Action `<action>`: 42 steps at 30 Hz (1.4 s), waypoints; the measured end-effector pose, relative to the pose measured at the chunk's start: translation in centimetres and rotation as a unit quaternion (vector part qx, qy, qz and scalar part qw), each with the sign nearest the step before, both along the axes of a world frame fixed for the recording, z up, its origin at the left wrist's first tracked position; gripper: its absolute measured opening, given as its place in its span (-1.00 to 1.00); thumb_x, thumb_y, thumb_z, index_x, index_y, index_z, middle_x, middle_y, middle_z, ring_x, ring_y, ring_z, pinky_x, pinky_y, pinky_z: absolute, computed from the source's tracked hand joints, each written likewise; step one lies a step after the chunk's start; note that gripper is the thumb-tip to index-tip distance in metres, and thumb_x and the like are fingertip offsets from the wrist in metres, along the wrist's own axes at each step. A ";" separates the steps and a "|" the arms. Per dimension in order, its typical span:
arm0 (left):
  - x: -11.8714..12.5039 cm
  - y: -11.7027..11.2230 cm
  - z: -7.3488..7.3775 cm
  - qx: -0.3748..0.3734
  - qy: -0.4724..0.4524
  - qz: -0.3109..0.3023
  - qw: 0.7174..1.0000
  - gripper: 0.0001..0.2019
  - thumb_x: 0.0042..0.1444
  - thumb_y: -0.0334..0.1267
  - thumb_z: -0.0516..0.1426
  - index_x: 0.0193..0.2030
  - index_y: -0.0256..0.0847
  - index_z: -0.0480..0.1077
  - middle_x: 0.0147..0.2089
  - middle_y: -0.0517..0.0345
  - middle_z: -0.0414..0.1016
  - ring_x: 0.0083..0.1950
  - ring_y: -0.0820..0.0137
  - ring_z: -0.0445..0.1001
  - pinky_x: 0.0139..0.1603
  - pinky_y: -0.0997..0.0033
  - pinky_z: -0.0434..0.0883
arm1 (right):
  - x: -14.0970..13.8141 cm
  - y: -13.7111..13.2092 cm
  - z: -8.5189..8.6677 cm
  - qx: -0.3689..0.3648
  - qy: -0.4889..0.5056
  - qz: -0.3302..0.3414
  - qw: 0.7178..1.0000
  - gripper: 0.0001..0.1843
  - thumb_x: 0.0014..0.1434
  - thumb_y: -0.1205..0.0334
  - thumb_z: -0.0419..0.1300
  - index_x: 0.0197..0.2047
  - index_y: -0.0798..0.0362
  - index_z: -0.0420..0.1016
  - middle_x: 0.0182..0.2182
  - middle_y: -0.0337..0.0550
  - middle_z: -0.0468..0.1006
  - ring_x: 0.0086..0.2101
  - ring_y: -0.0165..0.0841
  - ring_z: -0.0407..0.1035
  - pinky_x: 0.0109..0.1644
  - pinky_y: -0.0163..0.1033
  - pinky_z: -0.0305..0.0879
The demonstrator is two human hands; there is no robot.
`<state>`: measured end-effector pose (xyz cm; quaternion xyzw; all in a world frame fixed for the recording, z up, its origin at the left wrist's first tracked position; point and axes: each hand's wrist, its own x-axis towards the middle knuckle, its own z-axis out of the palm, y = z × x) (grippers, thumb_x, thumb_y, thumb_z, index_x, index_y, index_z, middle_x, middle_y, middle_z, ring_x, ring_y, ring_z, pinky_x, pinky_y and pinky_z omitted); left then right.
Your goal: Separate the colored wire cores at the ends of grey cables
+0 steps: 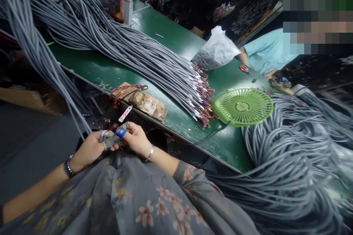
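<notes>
Nearest, a bundle of slim grey round cables (44, 53) was clamped in the left hand (89, 150), its ends partly hidden by the fingers—only dark red wire tips (106, 123) showed above. The right hand (138, 141) was bent close beside them; whether anything was gripped could not be told. Beyond, a rough, wrapped wooden block (150, 106) was seen, then a translucent white plastic bag (217, 49)—its dark contents blurred.
</notes>
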<state>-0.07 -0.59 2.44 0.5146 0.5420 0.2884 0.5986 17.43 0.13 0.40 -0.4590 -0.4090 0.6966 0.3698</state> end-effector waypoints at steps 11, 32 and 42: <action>0.4 -0.3 -0.2 0.018 -0.064 0.099 0.993 -0.64 -0.18 0.09 0.44 -0.62 -0.14 0.54 -0.64 0.13 0.55 -0.60 0.40 0.37 -0.52 0.42 0.33 | 0.4 0.1 0.9 0.008 -0.037 0.012 0.999 -0.34 -0.05 -0.33 0.56 -0.44 -0.05 0.30 -0.66 -0.47 0.33 -0.64 -0.51 0.16 -0.55 -0.35 0.17; 0.3 -0.2 -0.3 0.014 -0.032 0.013 0.999 -0.63 -0.14 0.12 0.40 -0.67 -0.10 0.52 -0.64 0.14 0.56 -0.57 0.35 0.42 -0.45 0.37 0.44 | -0.4 0.8 0.1 0.000 0.002 -0.017 1.000 -0.37 -0.24 -0.22 0.67 -0.42 0.02 0.47 -0.52 -0.38 0.50 -0.48 -0.47 0.29 -0.34 -0.31 0.31; 0.2 -0.6 -1.1 0.021 -0.040 0.062 0.997 -0.56 -0.17 0.19 0.43 -0.63 -0.12 0.49 -0.60 0.11 0.59 -0.55 0.34 0.46 -0.45 0.37 0.42 | -0.8 0.4 0.1 -0.028 -0.011 -0.034 0.999 -0.37 -0.10 -0.26 0.61 -0.45 -0.03 0.36 -0.65 -0.46 0.34 -0.59 -0.49 0.22 -0.47 -0.33 0.27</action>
